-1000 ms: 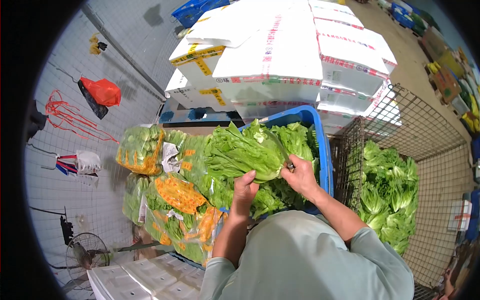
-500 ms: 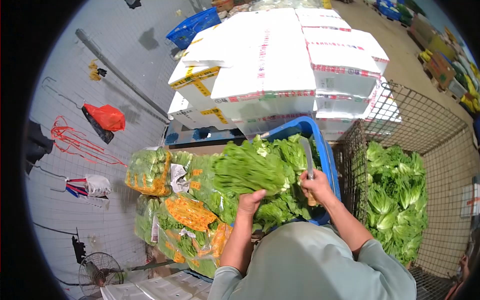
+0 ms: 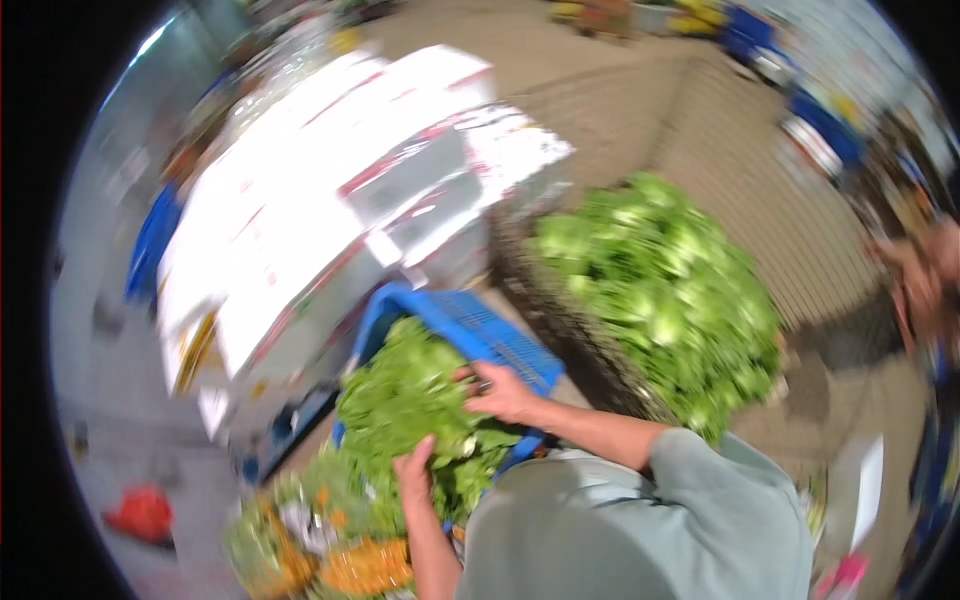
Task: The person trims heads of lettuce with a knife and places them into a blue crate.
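Observation:
My left hand (image 3: pixel 415 465) is at the near side of a leafy lettuce head (image 3: pixel 405 400), its thumb showing and its other fingers hidden beneath the leaves. At the lettuce's right side is my right hand (image 3: pixel 495 392), its fingers curled around something dark and blurred; no knife blade can be made out. Both hands are over the blue crate (image 3: pixel 495 325), which holds more lettuce under and around them.
White boxes (image 3: pixel 300 190) are stacked beyond the crate. To the right, a wire cage (image 3: pixel 580 340) holds a pile of lettuces (image 3: pixel 670 300). Bagged vegetables (image 3: pixel 365 568) lie at the lower left. A blurred person (image 3: pixel 930 285) is at the right edge.
The view has swung right, bringing the cage nearer the middle. The knife, earlier upright in my right hand, no longer shows clearly. My right hand has come back beside the lettuce.

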Available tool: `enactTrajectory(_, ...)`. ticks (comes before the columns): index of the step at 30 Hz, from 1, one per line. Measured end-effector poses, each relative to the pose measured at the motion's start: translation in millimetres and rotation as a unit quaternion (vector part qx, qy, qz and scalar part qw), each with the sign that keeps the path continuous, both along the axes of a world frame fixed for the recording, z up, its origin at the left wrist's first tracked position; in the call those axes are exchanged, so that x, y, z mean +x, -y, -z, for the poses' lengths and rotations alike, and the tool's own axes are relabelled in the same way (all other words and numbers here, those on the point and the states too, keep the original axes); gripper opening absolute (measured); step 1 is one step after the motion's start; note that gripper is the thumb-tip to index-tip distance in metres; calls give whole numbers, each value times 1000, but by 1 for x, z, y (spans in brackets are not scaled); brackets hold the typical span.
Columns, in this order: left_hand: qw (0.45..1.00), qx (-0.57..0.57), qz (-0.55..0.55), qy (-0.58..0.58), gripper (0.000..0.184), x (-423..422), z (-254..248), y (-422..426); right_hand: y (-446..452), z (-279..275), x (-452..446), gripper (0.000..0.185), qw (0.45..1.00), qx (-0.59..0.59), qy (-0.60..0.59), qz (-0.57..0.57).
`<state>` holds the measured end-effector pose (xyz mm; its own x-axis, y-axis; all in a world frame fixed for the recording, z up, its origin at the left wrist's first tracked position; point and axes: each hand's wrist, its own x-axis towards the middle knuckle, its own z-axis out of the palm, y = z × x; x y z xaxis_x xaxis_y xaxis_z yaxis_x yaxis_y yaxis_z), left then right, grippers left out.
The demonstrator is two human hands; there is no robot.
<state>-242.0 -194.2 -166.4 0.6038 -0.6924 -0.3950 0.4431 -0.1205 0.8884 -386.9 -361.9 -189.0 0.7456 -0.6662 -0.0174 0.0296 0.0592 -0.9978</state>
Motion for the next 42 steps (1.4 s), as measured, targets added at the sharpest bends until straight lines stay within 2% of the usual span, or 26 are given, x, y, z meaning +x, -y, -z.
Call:
enactTrajectory(2,994,10,76,-75,62,-12,2,21,8,-15,-22,51,997,77,8,-9)
enactTrajectory(4,981,36,176,-67,67,-26,13,47,19,-6,-42,51,999,13,-1,40)
enactTrajectory(5,971,30,232,-40,70,-34,15,60,26,33,-47,50,978,-149,11,143)
enactTrajectory(7,946,-1,324,20,75,-62,-7,95,43,22,-90,45,986,66,37,152)
enactTrajectory(8,931,-26,364,-10,80,-80,-33,115,50,25,-112,39,933,284,138,172)
enactTrajectory(11,904,-95,416,-26,79,-106,-39,156,74,42,-182,46,790,468,294,264)
enactTrajectory(12,903,-80,422,-4,75,-112,-35,162,81,33,-204,50,759,471,315,321)
enactTrajectory(14,900,-68,428,48,61,-118,-20,167,102,40,-248,55,736,345,304,496)
enactTrajectory(15,897,-58,435,46,59,-115,-9,162,120,64,-281,56,694,331,280,575)
enactTrajectory(16,895,-47,441,45,56,-108,0,154,125,60,-303,48,690,234,272,629)
enactTrajectory(17,898,-36,436,45,52,-100,6,143,139,85,-334,37,613,195,188,742)
enactTrajectory(18,908,-18,416,55,50,-91,9,132,139,92,-356,26,592,170,97,782)
enactTrajectory(20,938,21,340,64,47,-67,18,104,148,111,-376,22,575,94,57,810)
enactTrajectory(21,956,43,282,62,46,-55,25,89,145,91,-362,17,598,111,8,794)
enactTrajectory(24,992,92,78,48,37,-21,45,41,161,106,-299,23,682,78,31,726)
enactTrajectory(27,994,95,-44,24,29,-3,58,-4,163,62,-183,29,827,91,14,555)
enactTrajectory(28,992,111,-52,13,30,-1,65,-17,158,38,-142,30,864,141,49,481)
enactTrajectory(29,989,129,-75,4,31,3,75,-33,156,24,-106,32,915,80,47,393)
enactTrajectory(31,982,145,-117,-7,32,-16,67,-40,147,10,-48,37,964,34,4,262)
enactTrajectory(33,977,160,-139,-21,32,-30,60,-58,129,-4,9,44,985,-77,-63,138)
enactTrajectory(35,974,133,-186,3,34,-42,72,-91,99,-11,54,46,994,-75,-76,22)
enactTrajectory(36,968,148,-202,-8,34,-50,73,-109,83,-3,70,45,996,-36,-57,-53)
enactTrajectory(37,967,150,-204,-21,35,-53,75,-126,67,-1,82,43,988,-5,-108,-108)
enactTrajectory(38,954,172,-244,-24,35,-54,77,-149,46,-7,94,41,975,-52,-146,-162)
enactTrajectory(39,944,187,-269,-30,34,-53,84,-165,23,-2,102,39,972,27,-137,-189)
enactTrajectory(42,894,127,-414,-115,33,-44,121,-238,-45,7,109,40,943,86,-203,-248)
